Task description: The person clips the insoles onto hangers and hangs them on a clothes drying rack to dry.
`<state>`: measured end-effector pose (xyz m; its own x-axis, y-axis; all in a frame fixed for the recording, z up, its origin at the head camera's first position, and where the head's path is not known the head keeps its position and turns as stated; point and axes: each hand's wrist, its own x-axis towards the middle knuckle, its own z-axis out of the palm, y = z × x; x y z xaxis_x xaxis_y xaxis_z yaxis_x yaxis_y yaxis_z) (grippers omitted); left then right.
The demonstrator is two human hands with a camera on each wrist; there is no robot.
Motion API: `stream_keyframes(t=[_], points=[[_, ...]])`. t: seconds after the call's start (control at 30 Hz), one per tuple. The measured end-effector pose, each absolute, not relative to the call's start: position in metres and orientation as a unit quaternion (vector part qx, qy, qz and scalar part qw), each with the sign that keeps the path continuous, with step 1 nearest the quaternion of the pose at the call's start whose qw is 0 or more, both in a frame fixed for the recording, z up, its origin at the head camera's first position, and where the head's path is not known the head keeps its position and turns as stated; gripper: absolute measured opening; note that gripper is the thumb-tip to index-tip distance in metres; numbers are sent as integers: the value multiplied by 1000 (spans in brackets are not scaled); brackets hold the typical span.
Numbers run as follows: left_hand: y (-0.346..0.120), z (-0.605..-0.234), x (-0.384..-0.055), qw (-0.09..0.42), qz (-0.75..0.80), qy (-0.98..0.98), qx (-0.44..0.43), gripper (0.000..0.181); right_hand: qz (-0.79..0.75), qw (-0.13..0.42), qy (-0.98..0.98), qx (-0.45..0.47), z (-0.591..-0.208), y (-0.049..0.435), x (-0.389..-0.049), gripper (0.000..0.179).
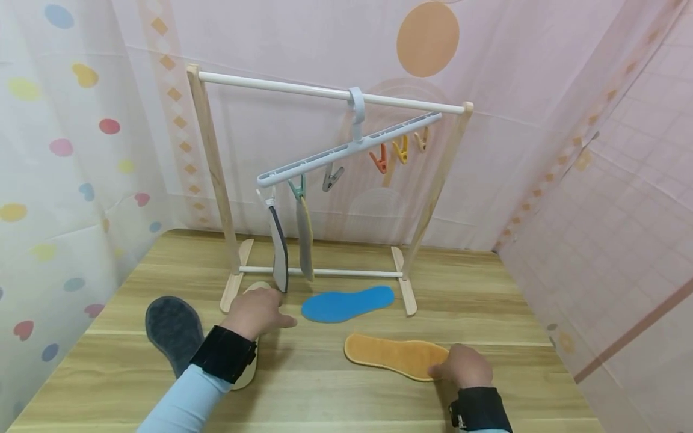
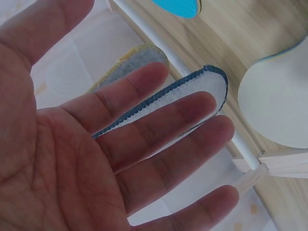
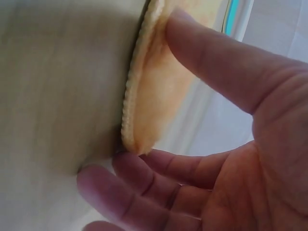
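While your right grip [image 1: 467,365] pinches one orange insole [image 1: 392,355], your left grip [image 1: 255,313] is released near two hanging insoles [image 1: 304,240].

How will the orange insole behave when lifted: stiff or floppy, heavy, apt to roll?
The orange insole is probably somewhat flexible, being thin and long. Likely light: a teal clothespin holds up a similar yellow-edged insole. Its flat shape makes rolling unlikely.
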<state>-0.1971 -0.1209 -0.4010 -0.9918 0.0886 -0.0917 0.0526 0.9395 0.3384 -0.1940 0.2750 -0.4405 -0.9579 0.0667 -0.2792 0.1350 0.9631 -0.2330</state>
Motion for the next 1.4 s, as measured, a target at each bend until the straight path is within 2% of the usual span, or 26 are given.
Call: stream_keyframes(t=[0.33,0.6,0.73,0.9,1.1,1.4], points=[[-120,-405,-198,61,177,981,42,49,-149,138,978,49,-444,276,-209,40],[-120,-407,-197,63,176,981,45,49,-131,140,980,53,-443,271,-216,48],[-120,-408,-197,61,174,982,44,48,-135,123,982,41,-443,268,-218,51],[-121,-410,-196,58,176,982,47,47,-145,105,984,23,-443,264,-220,43],[-122,-414,-196,56,175,982,50,47,-148,110,983,21,-445,261,-223,21],[-122,-415,-192,51,178,981,49,46,-147,108,983,9,-445,256,-226,14]])
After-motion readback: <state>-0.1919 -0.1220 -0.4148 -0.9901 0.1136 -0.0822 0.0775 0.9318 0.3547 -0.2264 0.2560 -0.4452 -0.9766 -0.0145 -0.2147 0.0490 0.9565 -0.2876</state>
